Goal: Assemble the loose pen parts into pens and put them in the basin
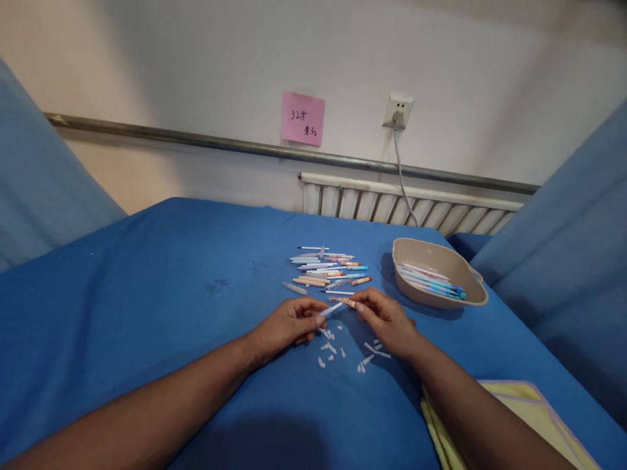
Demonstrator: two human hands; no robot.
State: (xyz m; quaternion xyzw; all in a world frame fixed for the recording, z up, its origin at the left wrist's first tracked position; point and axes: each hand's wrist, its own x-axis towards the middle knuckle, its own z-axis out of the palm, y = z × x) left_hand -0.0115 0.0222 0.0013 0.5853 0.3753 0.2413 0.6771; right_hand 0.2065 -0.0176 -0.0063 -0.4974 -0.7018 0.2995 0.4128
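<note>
Over the blue-covered bed (147, 313), my left hand (291, 320) pinches a pale blue and white pen barrel (330, 311). Closed fingers of my right hand (385, 320) grip a small orange-patterned pen part (349, 302) at the barrel's far end. The two pieces meet or nearly meet between the hands; whether they are joined I cannot tell. Just beyond my fingers lie loose pen parts: peach barrels (311, 281), thin white refills (337, 292) and orange-tipped pieces (361, 281). Small white bits (322, 362) are scattered below my hands.
A beige plastic basket (426, 244) with several pens (431, 282) stands to the right. A folded yellow cloth (519, 398) lies near my right forearm. Behind are a metal rail (220, 147), a radiator (362, 201) and a plugged-in cord (399, 160). Blue curtains (563, 235) hang at both sides.
</note>
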